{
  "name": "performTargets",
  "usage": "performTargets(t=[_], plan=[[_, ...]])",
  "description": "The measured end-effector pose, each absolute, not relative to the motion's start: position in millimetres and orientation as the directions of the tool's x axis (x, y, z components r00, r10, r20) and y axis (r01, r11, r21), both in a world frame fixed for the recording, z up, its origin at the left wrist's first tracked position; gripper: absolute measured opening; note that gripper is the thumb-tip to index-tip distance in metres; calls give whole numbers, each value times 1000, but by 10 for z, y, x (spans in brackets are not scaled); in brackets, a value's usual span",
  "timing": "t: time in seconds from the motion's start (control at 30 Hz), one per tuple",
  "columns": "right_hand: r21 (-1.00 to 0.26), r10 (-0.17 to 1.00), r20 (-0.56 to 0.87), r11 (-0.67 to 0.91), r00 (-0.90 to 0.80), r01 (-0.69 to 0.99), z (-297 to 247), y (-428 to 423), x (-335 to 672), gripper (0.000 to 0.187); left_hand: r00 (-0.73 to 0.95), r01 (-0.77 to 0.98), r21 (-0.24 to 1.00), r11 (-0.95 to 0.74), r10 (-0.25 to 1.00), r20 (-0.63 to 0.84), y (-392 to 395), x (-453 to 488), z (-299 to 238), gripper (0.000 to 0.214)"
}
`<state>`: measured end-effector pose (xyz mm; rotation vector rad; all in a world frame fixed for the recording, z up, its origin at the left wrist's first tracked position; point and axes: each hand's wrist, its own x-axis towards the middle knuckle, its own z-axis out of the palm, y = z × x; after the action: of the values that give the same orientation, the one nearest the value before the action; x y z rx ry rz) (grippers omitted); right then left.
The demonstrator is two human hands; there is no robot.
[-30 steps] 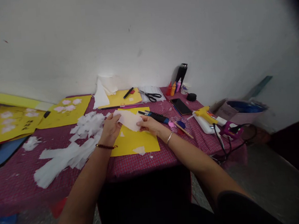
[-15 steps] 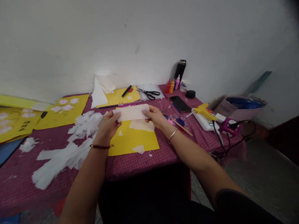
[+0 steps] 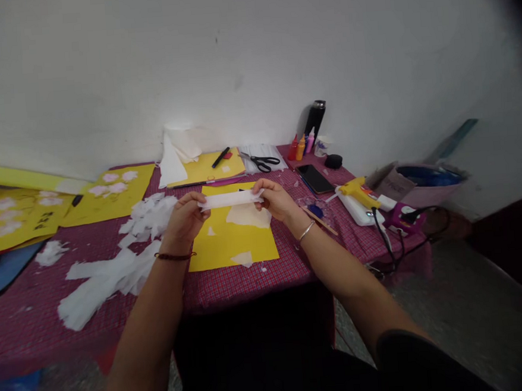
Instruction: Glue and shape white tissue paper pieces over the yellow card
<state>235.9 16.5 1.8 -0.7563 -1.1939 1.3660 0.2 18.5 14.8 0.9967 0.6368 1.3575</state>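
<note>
A narrow folded strip of white tissue paper [image 3: 230, 199] is stretched level between my two hands. My left hand [image 3: 188, 215] pinches its left end between thumb and fingers. At the other end, my right hand [image 3: 276, 201] pinches it the same way. Beneath the strip lies a yellow sheet [image 3: 229, 245] with torn scraps of white paper [image 3: 249, 216] on it. To the left of my left hand are piles of white tissue strips [image 3: 110, 280] and crumpled tissue pieces [image 3: 148, 215].
Black scissors [image 3: 263, 162], a phone [image 3: 314, 178] and small paint bottles [image 3: 300, 148] sit toward the back. On the right are a yellow glue gun [image 3: 360, 193] and a purple power strip [image 3: 403, 218] with cables. Yellow sheets with pink flowers [image 3: 109, 191] lie at left.
The white tissue paper was a wider band and is now a narrower strip, folded down. Both hands keep hold of its ends and have shifted only slightly.
</note>
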Motion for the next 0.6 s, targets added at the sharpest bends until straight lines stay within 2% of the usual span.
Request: performTargets(t=[0.13,0.2,0.3,0.4,0.6], plan=[[-933,959,197,121,-202,-339,18,165,2373,5,148,-503,855,-127,962,230,168,-8,167,5],[-928,951,206,116,-230,-354,21,164,2385,4,148,-498,854,-149,956,253,168,-6,167,14],[-922,948,221,127,-229,-365,27,160,2388,21,124,-448,877,-175,959,255,179,17,142,24],[-942,960,216,157,-178,-295,21,159,2366,35,110,-401,902,-161,969,221,192,56,104,22],[-972,966,226,216,-128,-91,-51,189,2302,25,17,-461,876,-139,986,166,237,80,84,31]])
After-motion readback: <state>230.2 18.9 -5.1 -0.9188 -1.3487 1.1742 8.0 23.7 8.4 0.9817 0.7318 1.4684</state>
